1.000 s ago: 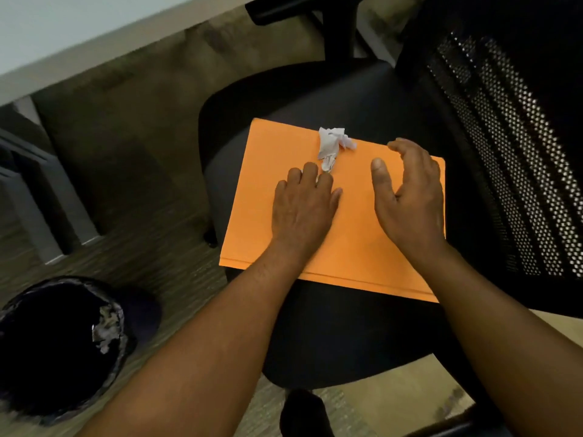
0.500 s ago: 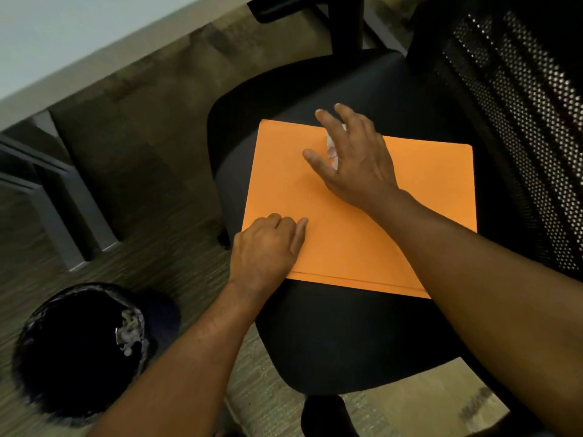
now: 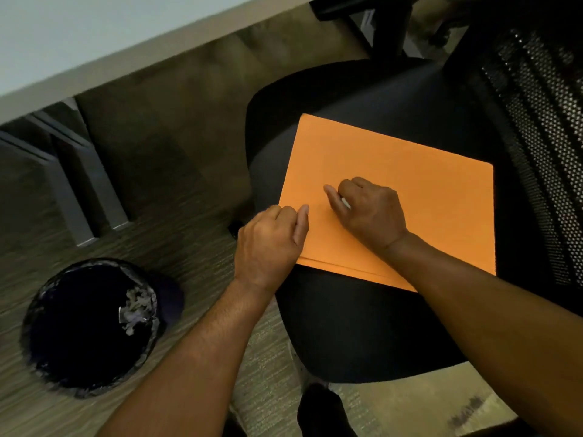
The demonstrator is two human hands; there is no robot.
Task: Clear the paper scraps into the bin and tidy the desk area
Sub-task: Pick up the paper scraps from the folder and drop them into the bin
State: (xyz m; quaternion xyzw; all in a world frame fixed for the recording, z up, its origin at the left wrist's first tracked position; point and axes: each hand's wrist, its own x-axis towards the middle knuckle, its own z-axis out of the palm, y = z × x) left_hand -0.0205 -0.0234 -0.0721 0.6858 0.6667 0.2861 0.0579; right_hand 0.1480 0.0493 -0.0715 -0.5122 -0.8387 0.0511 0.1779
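Note:
An orange folder (image 3: 419, 197) lies flat on the black seat of an office chair (image 3: 356, 329). My right hand (image 3: 370, 212) rests on the folder near its left side, fingers curled around a white paper scrap (image 3: 345, 203) of which only a sliver shows. My left hand (image 3: 269, 244) sits at the folder's front left corner, fingers bent onto its edge. On the floor at the lower left stands a round black bin (image 3: 91, 326) with crumpled paper (image 3: 137, 307) inside against its right wall.
The chair's mesh backrest (image 3: 536, 146) rises at the right, an armrest (image 3: 356, 7) at the top. A pale desk edge (image 3: 110, 58) runs across the upper left with grey legs (image 3: 82, 184) beneath. Carpet lies between chair and bin. A dark shoe (image 3: 321, 411) shows at the bottom.
My right hand closed over the white scrap at the folder's far edge and pulled it back toward the near left. My left hand slid down to the folder's front left corner.

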